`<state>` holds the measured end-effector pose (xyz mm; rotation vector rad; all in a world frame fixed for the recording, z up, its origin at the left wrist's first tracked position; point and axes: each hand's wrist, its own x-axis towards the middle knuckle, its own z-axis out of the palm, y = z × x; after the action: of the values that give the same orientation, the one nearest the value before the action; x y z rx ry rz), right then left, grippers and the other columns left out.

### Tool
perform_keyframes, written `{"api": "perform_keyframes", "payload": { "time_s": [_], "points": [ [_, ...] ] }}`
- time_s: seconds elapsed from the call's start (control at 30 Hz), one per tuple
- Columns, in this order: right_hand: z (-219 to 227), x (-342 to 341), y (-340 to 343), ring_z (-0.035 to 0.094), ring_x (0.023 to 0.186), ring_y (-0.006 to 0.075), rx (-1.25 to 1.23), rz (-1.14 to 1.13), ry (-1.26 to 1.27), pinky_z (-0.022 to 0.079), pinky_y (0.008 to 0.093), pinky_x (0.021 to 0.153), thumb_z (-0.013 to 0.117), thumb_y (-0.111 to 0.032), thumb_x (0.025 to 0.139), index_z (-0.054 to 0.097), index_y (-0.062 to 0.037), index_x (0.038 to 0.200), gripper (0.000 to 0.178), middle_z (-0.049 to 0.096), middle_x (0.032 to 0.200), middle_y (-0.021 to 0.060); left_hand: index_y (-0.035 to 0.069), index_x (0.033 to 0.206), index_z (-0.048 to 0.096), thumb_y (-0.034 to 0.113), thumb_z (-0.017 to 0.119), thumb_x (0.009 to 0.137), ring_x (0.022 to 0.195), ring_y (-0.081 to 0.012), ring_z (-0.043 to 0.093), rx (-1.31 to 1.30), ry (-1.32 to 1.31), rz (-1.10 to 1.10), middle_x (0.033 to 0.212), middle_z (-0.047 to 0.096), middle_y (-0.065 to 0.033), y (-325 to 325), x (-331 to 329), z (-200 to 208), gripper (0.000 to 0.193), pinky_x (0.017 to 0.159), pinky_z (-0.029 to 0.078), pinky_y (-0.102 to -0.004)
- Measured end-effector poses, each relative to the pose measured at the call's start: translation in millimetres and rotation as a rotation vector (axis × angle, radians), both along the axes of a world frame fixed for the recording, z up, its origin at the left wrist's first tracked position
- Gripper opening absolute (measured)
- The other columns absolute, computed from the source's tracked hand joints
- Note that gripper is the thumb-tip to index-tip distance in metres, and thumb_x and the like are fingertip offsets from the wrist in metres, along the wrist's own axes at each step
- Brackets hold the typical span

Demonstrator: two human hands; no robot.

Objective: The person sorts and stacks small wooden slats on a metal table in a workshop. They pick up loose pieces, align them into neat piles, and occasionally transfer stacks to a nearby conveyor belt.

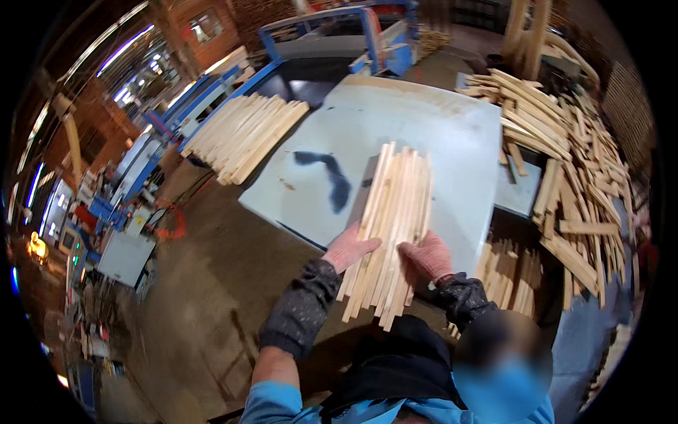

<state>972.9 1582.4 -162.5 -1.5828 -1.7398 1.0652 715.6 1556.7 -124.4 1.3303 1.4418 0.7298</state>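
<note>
A bundle of long pale wood strips point(395, 205) lies between my two hands, its far part over the light grey tabletop point(452, 120) and its near ends jutting past the edge toward me. My left hand point(349, 247), in a pink work glove, grips the bundle's left side with the thumb on top. On the opposite side my right hand point(427, 256), gloved alike, presses against the strips with its thumb over them. Fingers beneath the bundle are hidden. The strips' near ends are uneven. Dark sleeve covers wrap both forearms.
Another row of wood strips point(247, 131) lies left of the tabletop, beside a blue-framed machine point(318, 35). Loose wood pieces point(586, 184) are heaped at the right. More strips point(512, 272) stand below the table's right edge. A grey cabinet point(126, 258) stands far left.
</note>
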Motion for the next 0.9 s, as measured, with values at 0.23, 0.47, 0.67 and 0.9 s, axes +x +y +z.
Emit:
{"api": "perform_keyframes", "payload": {
  "time_s": [0.23, 0.47, 0.67, 0.9],
  "points": [
    [-3.2, -94.2, 92.7, 0.077, 0.090, 0.0255, -0.072, -0.072, 0.413, 0.062, 0.0378, 0.082, 0.080, -0.018, 0.091, 0.065, 0.0005, 0.130, 0.046, 0.080, 0.104, 0.0136, -0.002, 0.156, 0.044, 0.029, 0.086, 0.090, 0.133, -0.0254, 0.058, 0.073, -0.013, -0.092, 0.147, 0.063, -0.0160, 130.9, -93.4, -16.6, 0.084, 0.119, 0.042, -0.0378],
    [26.7, -188.7, 164.1, 0.071, 0.067, 0.0174, -0.161, -0.141, 0.342, 0.058, 0.0326, 0.059, 0.078, -0.016, 0.091, 0.065, -0.0001, 0.126, 0.041, 0.076, 0.086, 0.0088, -0.003, 0.155, 0.047, 0.036, 0.081, 0.093, 0.131, -0.0290, 0.060, 0.010, -0.078, -0.163, 0.143, 0.065, -0.0182, 202.4, -189.3, -12.8, 0.080, 0.116, 0.046, -0.0390],
    [11.6, -248.2, 202.6, 0.077, 0.095, 0.0223, -0.093, -0.049, 0.123, 0.059, 0.0379, 0.091, 0.081, -0.028, 0.090, 0.068, 0.0003, 0.127, 0.049, 0.080, 0.112, 0.0129, 0.016, 0.153, 0.055, 0.028, 0.074, 0.089, 0.099, -0.0269, 0.071, 0.022, 0.333, 0.142, 0.111, 0.072, -0.0118, 193.1, -287.5, 8.2, 0.068, 0.086, 0.059, -0.0402],
    [21.1, -295.9, 214.0, 0.074, 0.099, 0.0181, -0.156, -0.189, 0.142, 0.058, 0.0354, 0.092, 0.084, -0.033, 0.090, 0.068, -0.0010, 0.133, 0.056, 0.079, 0.112, 0.0107, 0.010, 0.141, 0.060, 0.039, 0.074, 0.087, 0.144, -0.0287, 0.044, 0.295, 1.130, 0.130, 0.146, 0.051, -0.0104, 268.5, -420.2, -20.4, 0.063, 0.120, 0.035, -0.0457]
  ]
}}
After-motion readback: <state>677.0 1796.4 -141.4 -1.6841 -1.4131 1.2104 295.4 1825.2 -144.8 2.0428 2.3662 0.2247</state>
